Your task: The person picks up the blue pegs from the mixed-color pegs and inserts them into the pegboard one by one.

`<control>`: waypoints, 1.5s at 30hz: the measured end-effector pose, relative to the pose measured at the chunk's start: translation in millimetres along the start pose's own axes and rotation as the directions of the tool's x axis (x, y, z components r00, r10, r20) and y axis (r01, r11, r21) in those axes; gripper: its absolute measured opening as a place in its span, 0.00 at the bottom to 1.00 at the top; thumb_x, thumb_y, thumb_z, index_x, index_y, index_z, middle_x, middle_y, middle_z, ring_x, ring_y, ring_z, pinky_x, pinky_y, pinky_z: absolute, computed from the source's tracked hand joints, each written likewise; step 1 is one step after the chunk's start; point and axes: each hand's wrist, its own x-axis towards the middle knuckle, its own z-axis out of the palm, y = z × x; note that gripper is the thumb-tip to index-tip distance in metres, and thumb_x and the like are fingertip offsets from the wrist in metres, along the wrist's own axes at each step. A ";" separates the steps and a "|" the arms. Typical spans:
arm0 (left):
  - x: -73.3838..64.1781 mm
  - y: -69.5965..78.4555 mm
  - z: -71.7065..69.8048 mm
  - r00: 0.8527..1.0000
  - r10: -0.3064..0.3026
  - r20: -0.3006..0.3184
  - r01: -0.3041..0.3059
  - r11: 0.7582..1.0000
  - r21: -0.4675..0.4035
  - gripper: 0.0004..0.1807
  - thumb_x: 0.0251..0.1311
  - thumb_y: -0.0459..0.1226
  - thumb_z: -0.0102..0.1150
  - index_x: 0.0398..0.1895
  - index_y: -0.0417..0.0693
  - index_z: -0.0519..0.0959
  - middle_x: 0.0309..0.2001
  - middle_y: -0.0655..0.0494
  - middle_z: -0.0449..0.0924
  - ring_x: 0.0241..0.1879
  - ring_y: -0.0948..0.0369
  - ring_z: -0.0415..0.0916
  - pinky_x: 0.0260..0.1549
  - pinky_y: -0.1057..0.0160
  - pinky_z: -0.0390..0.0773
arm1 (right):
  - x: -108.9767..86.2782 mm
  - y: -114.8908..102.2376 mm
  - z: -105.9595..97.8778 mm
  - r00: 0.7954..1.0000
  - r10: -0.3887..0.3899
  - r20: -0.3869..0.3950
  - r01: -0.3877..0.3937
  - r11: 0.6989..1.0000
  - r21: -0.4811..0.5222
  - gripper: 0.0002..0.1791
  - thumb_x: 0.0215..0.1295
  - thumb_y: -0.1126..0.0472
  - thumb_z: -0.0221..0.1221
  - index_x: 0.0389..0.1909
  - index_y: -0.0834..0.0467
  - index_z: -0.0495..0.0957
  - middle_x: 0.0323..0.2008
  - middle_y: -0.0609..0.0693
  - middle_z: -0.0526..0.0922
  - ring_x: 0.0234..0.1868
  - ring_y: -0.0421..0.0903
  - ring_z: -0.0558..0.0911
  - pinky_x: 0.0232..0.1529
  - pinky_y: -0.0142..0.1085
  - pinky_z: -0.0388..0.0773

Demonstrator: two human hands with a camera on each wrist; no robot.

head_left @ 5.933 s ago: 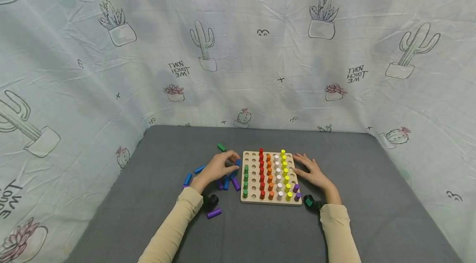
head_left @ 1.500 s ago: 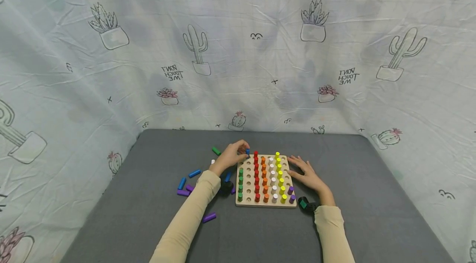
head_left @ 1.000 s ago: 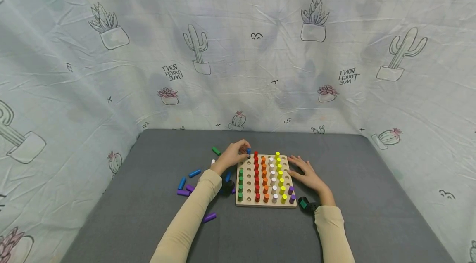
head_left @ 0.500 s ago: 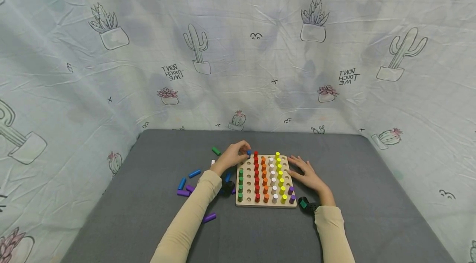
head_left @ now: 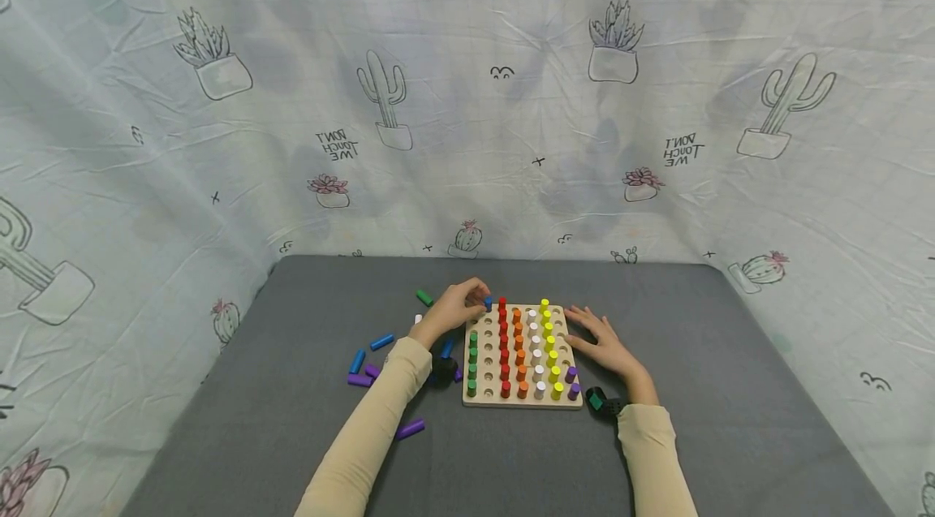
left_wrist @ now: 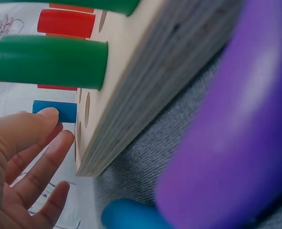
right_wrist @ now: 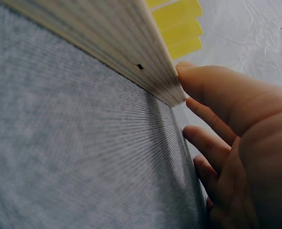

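A wooden pegboard (head_left: 489, 402) lies on the grey cloth between both hands, with rows of coloured pegs standing in its holes. At its far edge, left of the red pegs (head_left: 504, 356), my left hand (head_left: 454, 308) pinches a blue peg (head_left: 488, 303). In the left wrist view this blue peg (left_wrist: 68, 111) stands in the board, the thumb on its side. My right hand (head_left: 603, 342) rests at the board's right side, fingers spread. The right wrist view has its thumb (right_wrist: 188, 76) against the board's edge, the other fingers beside it.
Loose pegs lie left of the board: blue (head_left: 382, 341), purple (head_left: 411, 428), green (head_left: 424, 298) and a partly covered white one (head_left: 419, 319). Green pegs (head_left: 472, 371) stand in the left column. White (head_left: 536, 357), yellow (head_left: 553, 358) and purple (head_left: 572, 375) pegs stand further right.
My left hand has carried the blue peg from beside the board to its far edge. Over the last moments the peg has sunk lower into its hole. The right hand stays beside the board.
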 end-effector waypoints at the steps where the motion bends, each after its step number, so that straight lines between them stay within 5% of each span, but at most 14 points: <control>1: -0.4 0.4 -0.5 1.000 -0.001 0.002 0.001 1.000 -0.002 0.14 0.61 0.34 0.57 0.49 0.42 0.73 0.49 0.47 0.77 0.45 0.58 0.75 0.46 0.60 0.76 | 0.0 -0.2 -0.1 1.000 0.002 0.000 -0.002 1.000 0.000 0.32 0.63 0.54 0.57 0.66 0.60 0.62 0.68 0.65 0.56 0.70 0.66 0.45 0.65 0.63 0.30; 13: -6.7 4.2 -7.8 1.000 0.008 0.004 -0.009 0.999 0.031 0.15 0.61 0.36 0.57 0.50 0.42 0.73 0.46 0.53 0.77 0.45 0.58 0.76 0.46 0.60 0.77 | -0.1 0.1 -2.2 1.000 -0.005 0.008 0.004 1.000 0.023 0.32 0.64 0.54 0.57 0.66 0.60 0.62 0.68 0.65 0.56 0.70 0.66 0.44 0.65 0.64 0.29; 45: -33.2 8.2 -16.9 0.999 -0.040 -0.007 0.041 0.996 0.085 0.15 0.61 0.37 0.58 0.51 0.45 0.74 0.45 0.51 0.77 0.43 0.57 0.76 0.44 0.59 0.77 | -2.5 -0.2 -1.3 1.000 -0.007 0.002 0.007 1.000 -0.001 0.32 0.64 0.52 0.56 0.67 0.59 0.62 0.68 0.65 0.57 0.70 0.65 0.45 0.65 0.63 0.30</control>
